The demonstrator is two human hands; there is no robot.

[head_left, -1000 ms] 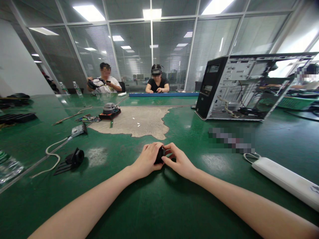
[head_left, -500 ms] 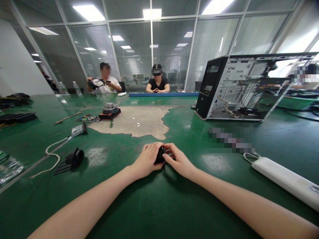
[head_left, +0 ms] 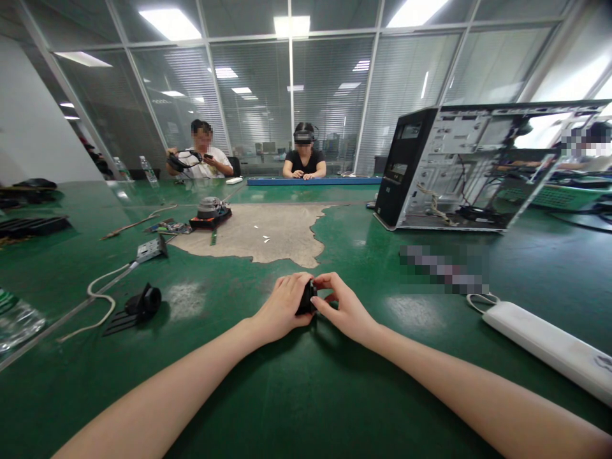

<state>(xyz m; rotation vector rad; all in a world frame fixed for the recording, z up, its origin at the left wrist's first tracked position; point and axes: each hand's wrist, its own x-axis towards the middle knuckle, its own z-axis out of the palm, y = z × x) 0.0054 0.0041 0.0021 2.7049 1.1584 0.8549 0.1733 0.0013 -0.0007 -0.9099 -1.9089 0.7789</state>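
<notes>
A small black part [head_left: 306, 302], its kind not clear, stands between my hands at the middle of the green table [head_left: 268, 408]. My left hand [head_left: 285, 299] is wrapped over its left side and hides much of it. On the other side, my right hand [head_left: 338, 299] pinches the part's right edge with thumb and fingertips. Off to the left lies a black bracket-like piece [head_left: 138, 308] with a round end and slats. Beyond my hands, a bare beige patch [head_left: 287, 236] shows in the table's green surface.
An opened computer case [head_left: 411, 172] stands at the right. A white power strip [head_left: 540, 344] lies nearer on that side. At left are a metal box with a cable [head_left: 152, 248], a plastic bottle [head_left: 19, 319] and a cooler-like part [head_left: 210, 211]. Two people sit across the table.
My right hand's fingers have shifted slightly on the black part's edge. The left hand keeps its place.
</notes>
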